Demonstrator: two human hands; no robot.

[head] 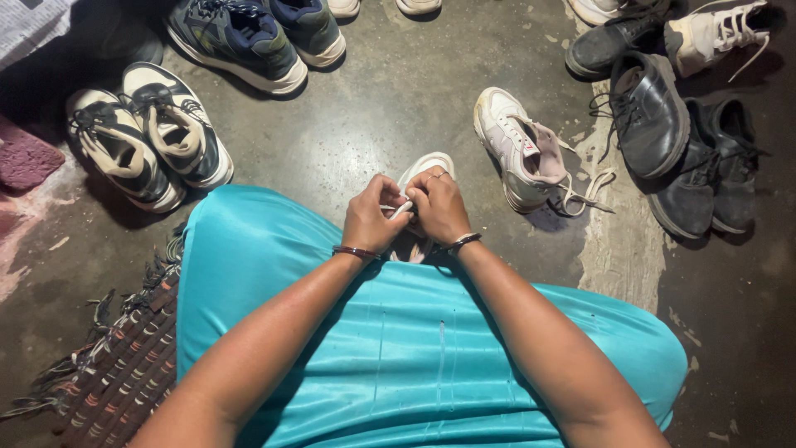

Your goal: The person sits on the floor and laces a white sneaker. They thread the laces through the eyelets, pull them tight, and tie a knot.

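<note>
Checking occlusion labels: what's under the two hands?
Under left hand and right hand: a white sneaker, toe showing, and a white lace between the fingers. The sneaker's middle is covered.

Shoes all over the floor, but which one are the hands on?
The white shoe at the edge of the turquoise cloth. Both the left hand and right hand pinch its white lace; every other shoe lies untouched.

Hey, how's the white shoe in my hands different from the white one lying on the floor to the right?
The held shoe sits on the lap edge, toe pointing away, mostly hidden by the left hand and right hand, which pinch its lace. The floor shoe lies untouched, fully visible, its laces trailing loose. Both are white lace-up sneakers.
</note>
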